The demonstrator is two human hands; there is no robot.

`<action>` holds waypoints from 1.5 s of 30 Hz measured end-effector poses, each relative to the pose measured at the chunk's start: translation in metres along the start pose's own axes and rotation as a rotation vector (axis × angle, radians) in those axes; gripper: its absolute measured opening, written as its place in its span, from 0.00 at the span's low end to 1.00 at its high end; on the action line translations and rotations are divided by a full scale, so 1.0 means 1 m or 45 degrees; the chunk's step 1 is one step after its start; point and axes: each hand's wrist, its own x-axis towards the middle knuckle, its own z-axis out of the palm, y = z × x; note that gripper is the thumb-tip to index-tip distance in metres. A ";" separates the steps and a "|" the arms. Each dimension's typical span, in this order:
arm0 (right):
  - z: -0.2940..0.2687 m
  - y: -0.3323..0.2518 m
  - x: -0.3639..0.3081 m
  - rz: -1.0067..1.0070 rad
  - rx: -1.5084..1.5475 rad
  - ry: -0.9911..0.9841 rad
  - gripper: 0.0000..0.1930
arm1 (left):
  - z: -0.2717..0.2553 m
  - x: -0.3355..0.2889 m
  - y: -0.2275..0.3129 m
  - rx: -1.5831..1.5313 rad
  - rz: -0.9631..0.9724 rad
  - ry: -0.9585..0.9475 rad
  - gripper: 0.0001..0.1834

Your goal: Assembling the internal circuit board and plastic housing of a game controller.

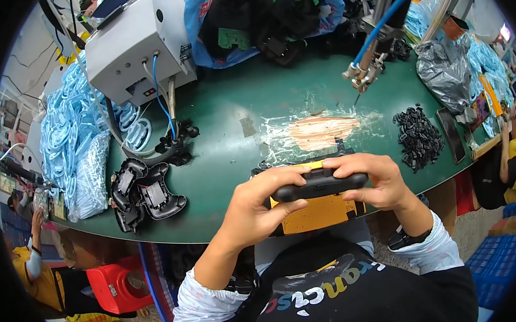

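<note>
A black game controller shell [320, 187] is held level above the near edge of the green table. My left hand [260, 204] grips its left end, with the thumb below and the fingers over the top. My right hand [381, 181] has the right end in the same way. Beneath it, partly covered by my hands, sits a yellow block [316, 216] with a dotted surface and black edges. Just beyond stands a metal screwdriving head [361, 77], its thin bit pointing down at a worn, bare patch [323, 131] of the tabletop.
Several open black controller shells [154, 192] lie at the left. A pile of small black parts [420, 138] and a phone [450, 134] are at the right. Behind stand a grey machine box [138, 48] and a blue bag [205, 47] of black parts. Co-workers sit at both sides.
</note>
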 end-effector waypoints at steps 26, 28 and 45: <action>-0.090 -0.113 0.096 -0.011 0.469 -0.248 0.16 | 0.058 -0.019 -0.024 1.148 0.217 -0.022 0.31; -0.070 -0.118 0.063 -0.187 0.315 -0.097 0.13 | 0.058 -0.018 -0.018 1.122 0.171 -0.053 0.32; -0.025 -0.114 0.053 -0.389 0.123 -0.229 0.33 | 0.061 -0.021 -0.023 1.004 0.160 -0.008 0.31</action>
